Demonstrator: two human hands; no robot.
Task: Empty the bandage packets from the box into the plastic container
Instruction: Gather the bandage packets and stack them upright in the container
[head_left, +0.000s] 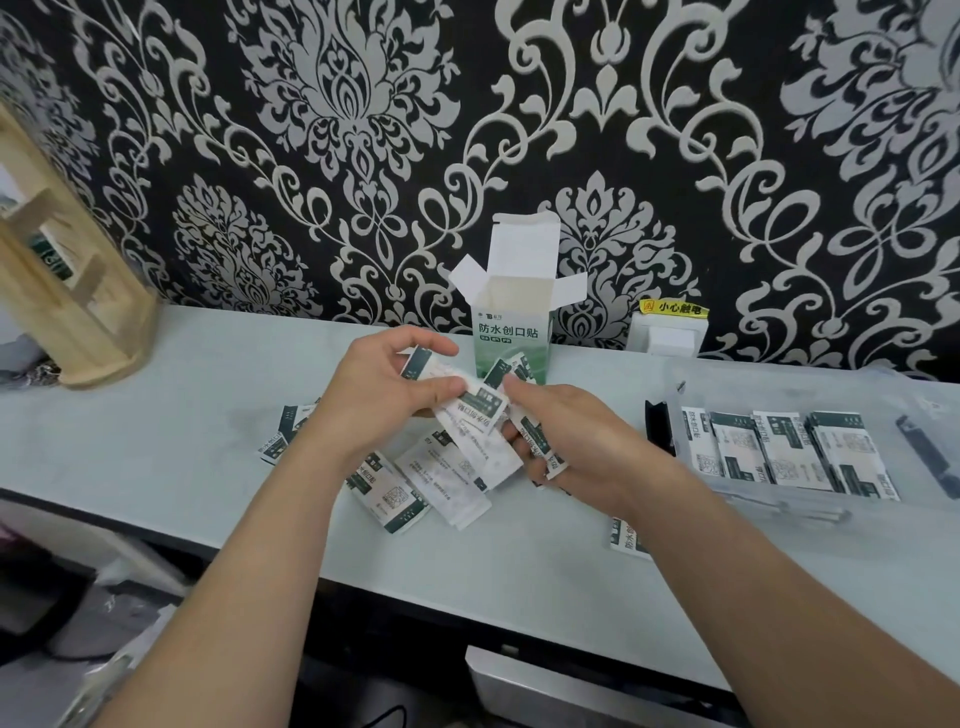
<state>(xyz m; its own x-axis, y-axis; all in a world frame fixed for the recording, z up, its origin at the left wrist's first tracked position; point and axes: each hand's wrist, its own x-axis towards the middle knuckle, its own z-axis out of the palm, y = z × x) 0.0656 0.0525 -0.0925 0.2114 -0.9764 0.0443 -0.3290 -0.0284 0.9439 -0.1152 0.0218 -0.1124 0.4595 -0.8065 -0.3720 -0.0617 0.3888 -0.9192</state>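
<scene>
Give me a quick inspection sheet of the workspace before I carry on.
Surface: pale counter, loose bandage packets piled at centre, strays left and right of it.
Job's things: box upright at the wall, flaps open; plastic container at right holds a row of packets.
Clutter: wooden rack at far left.
Grippers: left hand and right hand each grip several packets over the pile.
Cables: nothing seen.
Surroundings: patterned wallpaper; wall socket with yellow sticker beside the box.

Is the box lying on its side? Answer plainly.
No, the box stands upright on the counter with its top flaps open.
</scene>
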